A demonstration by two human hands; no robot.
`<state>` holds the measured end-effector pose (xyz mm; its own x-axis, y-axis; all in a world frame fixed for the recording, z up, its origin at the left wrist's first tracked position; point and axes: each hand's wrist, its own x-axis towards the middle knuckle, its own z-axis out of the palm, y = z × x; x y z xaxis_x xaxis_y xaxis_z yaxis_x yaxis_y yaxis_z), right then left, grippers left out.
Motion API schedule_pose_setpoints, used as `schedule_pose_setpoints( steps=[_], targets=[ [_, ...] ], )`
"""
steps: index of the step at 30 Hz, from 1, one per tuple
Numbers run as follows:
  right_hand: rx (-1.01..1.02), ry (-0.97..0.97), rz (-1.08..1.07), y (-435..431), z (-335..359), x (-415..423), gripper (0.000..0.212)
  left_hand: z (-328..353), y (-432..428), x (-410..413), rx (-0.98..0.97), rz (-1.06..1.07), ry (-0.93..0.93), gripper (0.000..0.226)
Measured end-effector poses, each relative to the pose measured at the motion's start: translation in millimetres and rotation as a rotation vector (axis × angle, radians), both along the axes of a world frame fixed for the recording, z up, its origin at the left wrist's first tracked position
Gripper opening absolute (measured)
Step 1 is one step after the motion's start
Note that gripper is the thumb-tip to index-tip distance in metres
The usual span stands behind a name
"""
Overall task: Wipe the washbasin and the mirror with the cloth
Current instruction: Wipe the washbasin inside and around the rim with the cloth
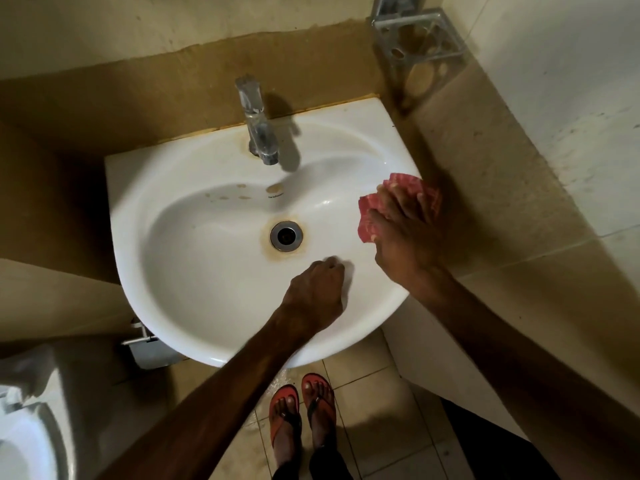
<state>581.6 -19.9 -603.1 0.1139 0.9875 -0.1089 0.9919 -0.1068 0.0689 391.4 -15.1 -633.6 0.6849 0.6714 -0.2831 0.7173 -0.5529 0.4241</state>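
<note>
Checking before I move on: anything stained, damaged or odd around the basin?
A brown ring stains the washbasin around the drain, and brownish spots mark its back slope below the tap. Nothing looks broken.

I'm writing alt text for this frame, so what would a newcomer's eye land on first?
The red cloth stands out first, pressed under the right hand on the right rim of the white washbasin. Next comes the brown stain ring around the drain at the bowl's middle, with the left hand resting curled just in front of it. Below the basin, red flip-flops stand on the tiled floor.
</note>
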Motion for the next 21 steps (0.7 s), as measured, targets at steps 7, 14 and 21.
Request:
schedule_pose_setpoints(
  steps=[7,14,21],
  targets=[
    [0.141,0.210,-0.151,-78.7,11.9,-15.6,0.047,1.5,0.1,19.6,-0.045,-0.009,-0.038,0.051],
    [0.175,0.246,-0.240,-37.7,-0.5,4.5,0.076,13.6,16.1,23.0,-0.016,-0.041,0.031,0.069],
    [0.140,0.205,-0.265,28.5,3.9,29.8,0.078,15.4,22.8,27.9,-0.054,-0.042,0.043,0.034]
  ],
)
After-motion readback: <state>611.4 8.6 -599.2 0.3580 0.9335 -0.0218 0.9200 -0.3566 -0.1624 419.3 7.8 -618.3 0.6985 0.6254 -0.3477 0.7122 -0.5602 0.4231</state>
